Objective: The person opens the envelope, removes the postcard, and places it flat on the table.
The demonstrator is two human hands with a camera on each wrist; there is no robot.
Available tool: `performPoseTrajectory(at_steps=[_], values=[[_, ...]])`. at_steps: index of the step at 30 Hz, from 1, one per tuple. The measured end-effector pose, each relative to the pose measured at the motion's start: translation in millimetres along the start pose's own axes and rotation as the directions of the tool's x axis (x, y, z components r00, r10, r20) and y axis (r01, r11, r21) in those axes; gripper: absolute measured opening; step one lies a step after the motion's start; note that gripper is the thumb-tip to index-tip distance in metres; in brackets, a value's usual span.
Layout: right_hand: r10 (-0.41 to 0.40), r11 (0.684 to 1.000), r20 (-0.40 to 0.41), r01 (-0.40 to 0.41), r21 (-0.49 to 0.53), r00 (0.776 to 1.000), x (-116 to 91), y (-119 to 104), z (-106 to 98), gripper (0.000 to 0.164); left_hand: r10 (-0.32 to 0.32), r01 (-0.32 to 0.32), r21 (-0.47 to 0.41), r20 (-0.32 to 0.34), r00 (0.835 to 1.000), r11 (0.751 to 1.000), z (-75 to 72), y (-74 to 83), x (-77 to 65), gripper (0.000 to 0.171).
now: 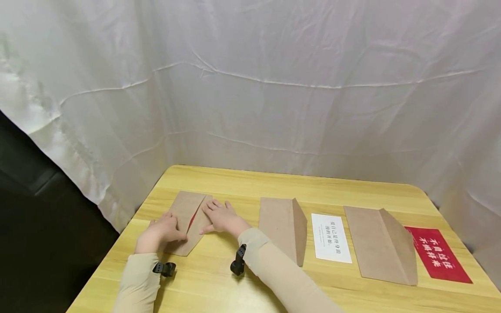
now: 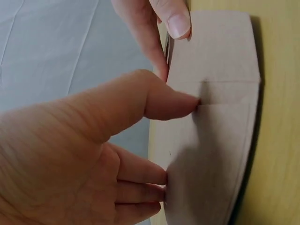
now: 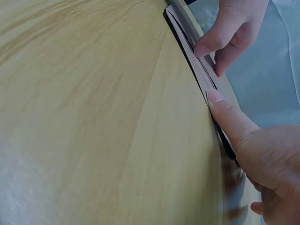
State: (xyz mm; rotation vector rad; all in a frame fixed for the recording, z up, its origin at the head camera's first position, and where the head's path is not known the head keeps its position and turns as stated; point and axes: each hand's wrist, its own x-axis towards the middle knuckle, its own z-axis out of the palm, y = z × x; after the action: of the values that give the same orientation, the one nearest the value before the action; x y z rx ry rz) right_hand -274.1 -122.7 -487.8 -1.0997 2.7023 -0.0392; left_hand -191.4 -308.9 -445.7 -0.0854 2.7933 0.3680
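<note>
On the left of the table lies a brown paper envelope [image 1: 188, 202], its flap folded over at the right. A narrow strip of red card [image 1: 192, 221] shows in the gap beside the flap. My left hand [image 1: 162, 229] rests on the envelope's left part, with its thumb reaching to the pocket edge. In the left wrist view, the left thumb [image 2: 173, 104] touches that edge, the other fingers lower down. My right hand [image 1: 222, 216] rests fingers spread on the flap. Its thumb [image 3: 225, 110] lies along the envelope's edge in the right wrist view.
To the right lie a second brown envelope [image 1: 275, 221] with its flap raised, a white printed card [image 1: 325, 243], a third brown envelope [image 1: 368, 243] and a red printed card [image 1: 442, 256]. A pale curtain [image 1: 274, 108] hangs behind the wooden table [image 1: 235, 178].
</note>
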Motion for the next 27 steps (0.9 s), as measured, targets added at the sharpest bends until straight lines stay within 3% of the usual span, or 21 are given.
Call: performPoseTrajectory(at_steps=[7, 17, 23, 27], values=[[0.005, 1.000, 0.006, -0.006, 0.007, 1.000, -1.4, -2.0, -3.9, 0.090, 0.113, -0.111, 0.055, -0.054, 0.992, 0.992, 8.5, 2.6, 11.3, 0.089], [0.013, 1.000, 0.019, -0.013, 0.018, 1.000, 0.2, -0.7, -2.2, 0.090, 0.183, -0.179, 0.049, -0.104, 0.978, 0.983, 11.9, 11.6, 12.7, 0.083], [0.006, 1.000, 0.014, -0.006, 0.021, 1.000, 0.2, 0.3, -0.5, 0.091, 0.228, -0.224, 0.043, -0.129, 0.965, 0.974, 4.6, 14.5, 5.9, 0.076], [0.004, 1.000, 0.009, -0.005, 0.023, 1.000, 0.7, 0.7, 0.4, 0.092, 0.231, -0.225, 0.058, -0.120, 0.966, 0.973, 0.3, 15.0, 3.9, 0.067]])
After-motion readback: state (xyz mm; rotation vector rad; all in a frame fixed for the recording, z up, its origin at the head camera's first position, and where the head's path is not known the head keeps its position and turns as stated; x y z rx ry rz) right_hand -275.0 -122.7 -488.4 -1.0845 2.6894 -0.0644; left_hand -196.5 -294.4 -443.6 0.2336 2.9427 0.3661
